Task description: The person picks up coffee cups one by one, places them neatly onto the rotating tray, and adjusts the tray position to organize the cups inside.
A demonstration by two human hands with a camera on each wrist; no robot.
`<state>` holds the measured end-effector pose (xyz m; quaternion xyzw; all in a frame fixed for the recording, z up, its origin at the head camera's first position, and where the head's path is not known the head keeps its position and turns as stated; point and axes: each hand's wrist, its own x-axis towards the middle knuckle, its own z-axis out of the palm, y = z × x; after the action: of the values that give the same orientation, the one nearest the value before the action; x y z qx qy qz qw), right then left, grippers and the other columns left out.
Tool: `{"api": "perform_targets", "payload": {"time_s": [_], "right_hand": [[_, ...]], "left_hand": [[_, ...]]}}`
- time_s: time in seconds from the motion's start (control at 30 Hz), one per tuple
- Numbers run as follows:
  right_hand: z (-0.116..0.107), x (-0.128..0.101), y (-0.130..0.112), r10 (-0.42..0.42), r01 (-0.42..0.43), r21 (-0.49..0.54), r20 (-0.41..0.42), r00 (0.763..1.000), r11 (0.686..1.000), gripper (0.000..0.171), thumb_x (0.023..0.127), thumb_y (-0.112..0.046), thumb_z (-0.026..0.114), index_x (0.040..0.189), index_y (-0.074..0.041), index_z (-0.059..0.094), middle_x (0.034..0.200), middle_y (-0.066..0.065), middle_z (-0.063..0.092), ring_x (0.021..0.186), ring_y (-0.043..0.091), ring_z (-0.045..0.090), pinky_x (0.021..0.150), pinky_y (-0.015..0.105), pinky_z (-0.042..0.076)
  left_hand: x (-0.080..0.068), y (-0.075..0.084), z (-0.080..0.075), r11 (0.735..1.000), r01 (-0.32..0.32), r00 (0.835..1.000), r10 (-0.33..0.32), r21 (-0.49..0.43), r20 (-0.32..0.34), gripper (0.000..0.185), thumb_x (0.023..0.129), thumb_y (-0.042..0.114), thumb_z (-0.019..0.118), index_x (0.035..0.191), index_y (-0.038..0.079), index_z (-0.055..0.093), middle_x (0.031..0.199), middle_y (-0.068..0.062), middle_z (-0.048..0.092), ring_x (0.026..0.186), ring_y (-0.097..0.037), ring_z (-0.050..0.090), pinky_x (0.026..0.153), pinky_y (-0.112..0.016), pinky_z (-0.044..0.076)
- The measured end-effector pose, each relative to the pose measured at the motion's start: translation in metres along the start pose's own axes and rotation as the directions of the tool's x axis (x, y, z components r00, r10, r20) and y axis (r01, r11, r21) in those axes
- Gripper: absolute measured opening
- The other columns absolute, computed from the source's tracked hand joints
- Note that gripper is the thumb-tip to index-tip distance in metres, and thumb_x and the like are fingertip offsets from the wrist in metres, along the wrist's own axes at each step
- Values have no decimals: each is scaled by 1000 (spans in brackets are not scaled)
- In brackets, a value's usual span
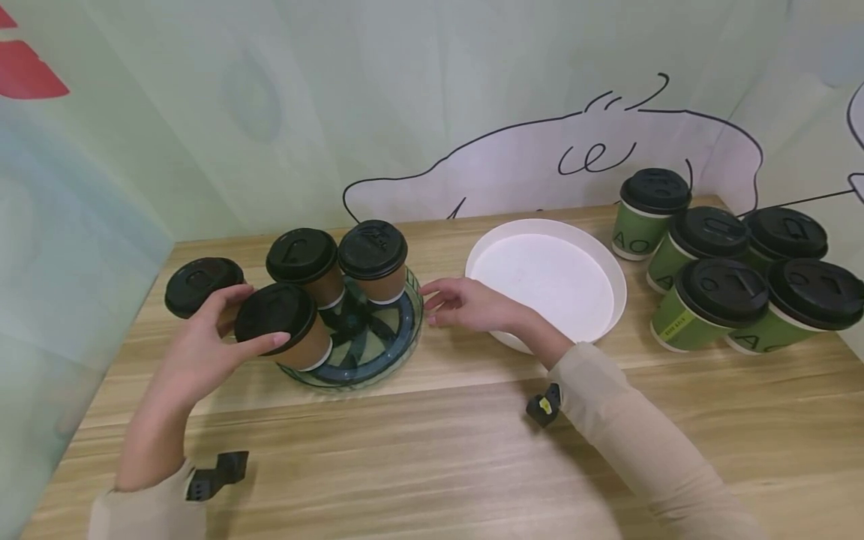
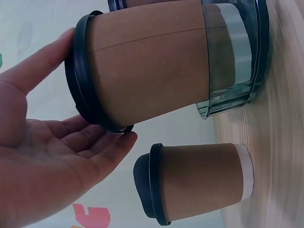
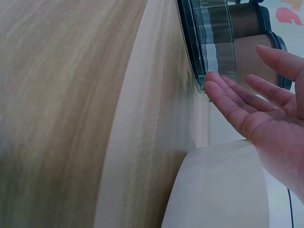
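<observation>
Inside the left grip (image 1: 202,349), pinched by its lid (image 1: 273,307), one brown cup (image 1: 307,347) makes three in the glass dish (image 1: 397,341), the fourth cup (image 1: 200,283) just past those fingers still out on the tabletop (image 1: 418,457), the right grip (image 1: 472,304) loose, nothing held, at the dish's edge.

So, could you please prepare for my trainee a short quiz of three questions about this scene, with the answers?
1. How many green coffee cups are there?
2. True or false: one brown coffee cup stands outside the round patterned dish.
3. Which hand has its thumb and fingers at the black lid of another brown coffee cup?

Key: 1. Five. 2. True. 3. The left hand.
</observation>
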<state>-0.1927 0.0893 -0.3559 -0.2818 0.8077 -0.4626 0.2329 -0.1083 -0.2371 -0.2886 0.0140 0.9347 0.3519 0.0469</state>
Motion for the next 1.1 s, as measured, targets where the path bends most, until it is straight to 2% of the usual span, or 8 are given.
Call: {"api": "perform_targets", "payload": {"time_s": [0.37, 0.73, 0.9, 0.97, 1.07, 1.1], "right_hand": [[0, -1, -1, 6, -6, -4, -6, 1000, 1000, 47, 88, -8, 60, 132, 2, 44, 118, 17, 57, 106, 23, 57, 90, 30, 44], [0, 0, -1, 2, -2, 8, -3, 1000, 1000, 50, 88, -8, 59, 133, 4, 41, 127, 20, 51, 108, 24, 55, 91, 29, 44], [0, 0, -1, 12, -12, 17, -1, 1000, 1000, 50, 89, -8, 59, 134, 3, 40, 127, 20, 51, 110, 24, 55, 91, 30, 43], [0, 0, -1, 16, -16, 13, -4, 1000, 1000, 50, 88, -8, 59, 134, 2, 41, 126, 19, 52, 110, 24, 54, 92, 30, 43], [0, 0, -1, 13, -13, 13, -8, 1000, 1000, 50, 88, -8, 60, 133, 2, 42, 122, 18, 55, 109, 23, 55, 91, 30, 44], [-1, 0, -1, 10, -10, 11, -8, 1000, 1000, 49, 88, -7, 60, 133, 2, 42, 120, 18, 57, 108, 22, 56, 91, 29, 44]], "left_hand": [[-1, -2, 0, 999, -40, 999, 41, -30, 5, 91, 81, 37, 68, 144, -1, 15, 142, -29, 23, 121, -53, 30, 91, -63, 29], [-2, -4, -1, 996, -71, 997, 72, -49, 15, 91, 82, 33, 69, 144, -1, 13, 142, -30, 23, 122, -52, 29, 93, -62, 28], [-4, -5, -4, 992, -98, 995, 98, -82, 5, 86, 83, 27, 68, 144, -1, 14, 140, -28, 26, 122, -50, 30, 91, -60, 32], [-5, -7, -8, 990, -103, 995, 103, -92, -1, 83, 84, 25, 67, 144, 0, 14, 140, -27, 26, 122, -49, 31, 92, -44, 40], [-5, -9, -12, 989, -113, 993, 111, -99, -29, 77, 87, 24, 63, 144, 0, 16, 140, -25, 25, 124, -47, 30, 93, -40, 40], [-5, -10, -13, 988, -120, 992, 116, -101, -46, 75, 88, 23, 62, 143, 0, 18, 140, -25, 26, 124, -45, 29, 95, -34, 39]]}}
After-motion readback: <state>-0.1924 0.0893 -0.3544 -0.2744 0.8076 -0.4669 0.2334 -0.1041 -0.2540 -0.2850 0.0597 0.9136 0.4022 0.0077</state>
